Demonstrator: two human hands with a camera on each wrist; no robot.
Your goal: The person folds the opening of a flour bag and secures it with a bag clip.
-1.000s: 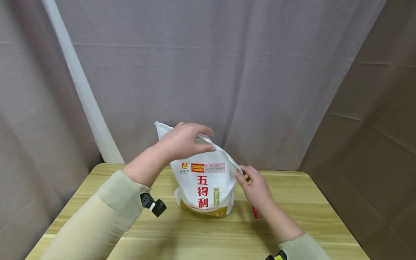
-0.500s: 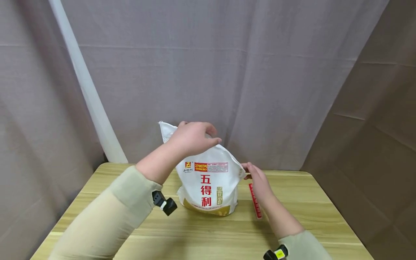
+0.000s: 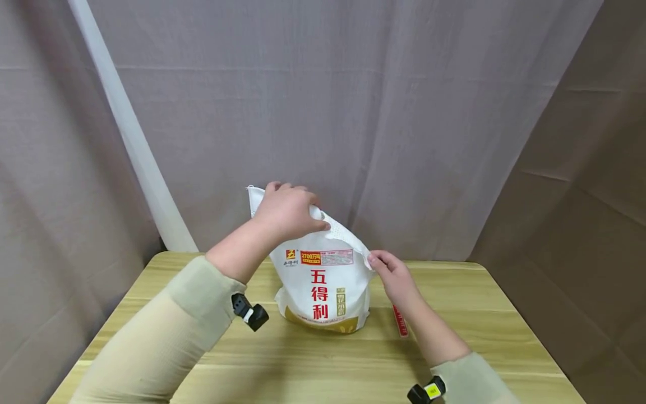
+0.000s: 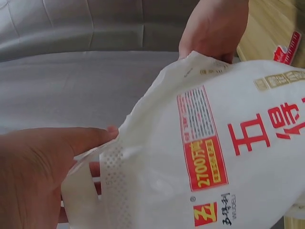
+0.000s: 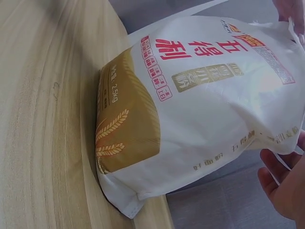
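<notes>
From the head camera: white flour bag [image 3: 323,280] upright near the back middle of the wooden table [image 3: 479,320], long axis vertical, top edge slanting down from left to right. Left hand [image 3: 289,210] on the higher end of that edge, fingers curled over and gripping it, forearm rising from the lower left. Right hand [image 3: 392,274] at the lower right corner, pinching it; red strip [image 3: 400,321] flat on the table just beneath. From the left wrist: thumb and fingers [image 4: 90,138] clamped on the perforated top seam, bag [image 4: 214,152] spreading to the right. From the right wrist: bag [image 5: 200,105] seated on its base, fingers [image 5: 279,179] at its upper corner.
</notes>
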